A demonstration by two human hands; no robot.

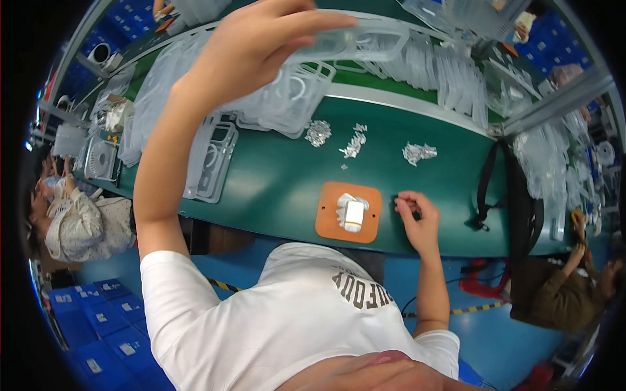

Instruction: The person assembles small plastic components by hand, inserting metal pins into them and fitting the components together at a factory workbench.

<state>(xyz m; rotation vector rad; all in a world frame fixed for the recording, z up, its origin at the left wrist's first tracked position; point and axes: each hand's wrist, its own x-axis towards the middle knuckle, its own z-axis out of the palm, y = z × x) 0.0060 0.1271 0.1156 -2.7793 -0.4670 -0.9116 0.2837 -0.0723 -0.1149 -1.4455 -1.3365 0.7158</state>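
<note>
At the far left a seated co-worker (78, 225) in a pale patterned top sits by the green bench (274, 189), with blue crates (98, 319) on the floor beside them. A clear plastic tray (212, 159) lies flat near the bench's front edge, just under the raised forearm. The left hand (251, 45) is lifted high and clamps one end of a clear plastic blister tray (355, 42) between thumb and fingers; the tray's long axis runs left to right, its free end pointing right, held in the air above a loose stack of similar trays (287, 98). Farther right, three small heaps of silvery parts (355, 143) lie on the bench, well apart from the hands. Nearer the person sits one orange pad (349, 212) bearing a small white part (353, 214). Just to the right of it, the right hand (417, 218) rests on the bench with fingertips pinched together; what they hold is too small to tell. A black bag (518, 208) hangs at the bench's right end, and another co-worker (567, 287) sits beyond it.
</note>
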